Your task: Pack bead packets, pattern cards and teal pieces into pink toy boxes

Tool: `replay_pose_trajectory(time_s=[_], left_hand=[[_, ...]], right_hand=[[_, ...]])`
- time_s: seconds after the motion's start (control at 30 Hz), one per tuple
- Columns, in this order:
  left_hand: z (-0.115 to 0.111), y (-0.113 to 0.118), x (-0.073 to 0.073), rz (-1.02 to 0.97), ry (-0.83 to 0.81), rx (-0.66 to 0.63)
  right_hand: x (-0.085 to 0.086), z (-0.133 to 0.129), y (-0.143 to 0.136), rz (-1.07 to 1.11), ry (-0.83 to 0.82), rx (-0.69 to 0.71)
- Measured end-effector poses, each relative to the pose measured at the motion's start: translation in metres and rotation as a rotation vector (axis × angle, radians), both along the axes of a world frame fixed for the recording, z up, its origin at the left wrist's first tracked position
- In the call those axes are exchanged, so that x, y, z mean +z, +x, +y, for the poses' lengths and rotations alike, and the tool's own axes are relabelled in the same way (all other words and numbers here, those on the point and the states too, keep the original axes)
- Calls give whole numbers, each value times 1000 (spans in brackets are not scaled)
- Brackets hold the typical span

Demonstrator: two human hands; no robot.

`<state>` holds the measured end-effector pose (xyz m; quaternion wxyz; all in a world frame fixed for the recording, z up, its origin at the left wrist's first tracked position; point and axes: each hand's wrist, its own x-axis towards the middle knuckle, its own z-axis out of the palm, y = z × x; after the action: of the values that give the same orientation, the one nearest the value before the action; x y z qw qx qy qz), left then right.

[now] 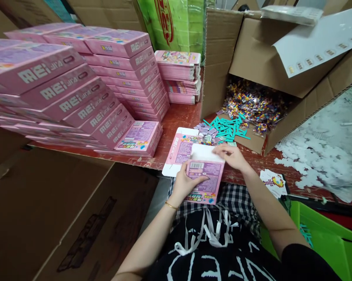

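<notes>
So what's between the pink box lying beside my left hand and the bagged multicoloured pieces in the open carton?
In the head view, small purple packets and a pile of teal sticks lie between them.

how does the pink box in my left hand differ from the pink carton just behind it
The held box is in your left hand above your lap; the carton lies on the table. The held box shows one white flap, the carton white flaps at both ends. Both are pink with purple panels.

Both hands (184, 181) hold a pink box (211, 185), white flap (203, 152) raised.
</notes>
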<state>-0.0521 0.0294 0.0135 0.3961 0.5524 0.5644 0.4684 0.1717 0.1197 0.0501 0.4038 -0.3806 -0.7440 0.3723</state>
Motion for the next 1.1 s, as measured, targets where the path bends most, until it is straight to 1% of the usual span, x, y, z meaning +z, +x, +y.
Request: replay_pose_trajectory(time_s=[0.07,0.1,0.13,0.2,0.23,0.3,0.33,0.37,0.4,0.43,0.47,0.5,0.53,0.57,0.6,0.63,0.67,0.7,0.73,0.77,0.83,0.87,0.9,0.93,1.0,1.1], left_hand=[[19,-13,-3,-51,12,121],[30,-21,-6,-67,23,180],[40,-29,-8,-65,33,226],[53,-43,-9,11,53,291],[54,-46,-8,75,76,320],[46,-43,-3,176,151,353],[38,-35,1,166,182,326],[29,-24,4,99,191,258],[21,-10,8,-21,163,154],[13,5,11,-177,95,32],[8,19,13,-338,12,-62],[4,33,14,-472,-60,-109],[3,44,15,-573,-112,-124],[2,53,15,-633,-136,-113],[3,58,15,-654,-136,-97],[4,60,15,-644,-119,-95],[4,60,15,-616,-102,-119],[3,58,15,-578,-95,-172],[2,56,14,-537,-101,-244],[0,54,14,-502,-122,-330],[-7,50,13,-473,-227,-520],[-11,48,12,-477,-297,-596],[-15,47,12,-487,-363,-644],[-18,46,12,-500,-420,-665],[-24,45,11,-527,-497,-648],[-27,45,7,-537,-584,-570]], right_hand=[[-11,24,-8,-23,39,-301],[-19,38,-13,-93,17,-406],[-28,50,-18,-192,-21,-464],[-42,67,-26,-361,-96,-490],[-46,70,-30,-387,-116,-481],[-46,63,-33,-295,-91,-453],[-43,53,-34,-212,-42,-434],[-38,39,-35,-140,26,-413],[-32,23,-35,-95,109,-386],[-26,5,-36,-84,194,-351],[-20,-14,-36,-102,263,-304],[-15,-33,-36,-135,305,-243],[-11,-50,-36,-170,314,-172],[-9,-64,-34,-190,294,-104],[-8,-75,-31,-186,254,-60],[-9,-82,-27,-153,202,-58],[-10,-86,-23,-87,137,-101],[-12,-86,-18,9,54,-170],[-14,-83,-13,124,-51,-238],[-16,-78,-8,233,-178,-274],[-19,-65,0,389,-453,-253],[-21,-60,3,438,-561,-236],[-22,-55,5,476,-630,-246],[-24,-53,6,509,-660,-290],[-30,-52,5,552,-627,-427],[-39,-62,2,529,-453,-612]])
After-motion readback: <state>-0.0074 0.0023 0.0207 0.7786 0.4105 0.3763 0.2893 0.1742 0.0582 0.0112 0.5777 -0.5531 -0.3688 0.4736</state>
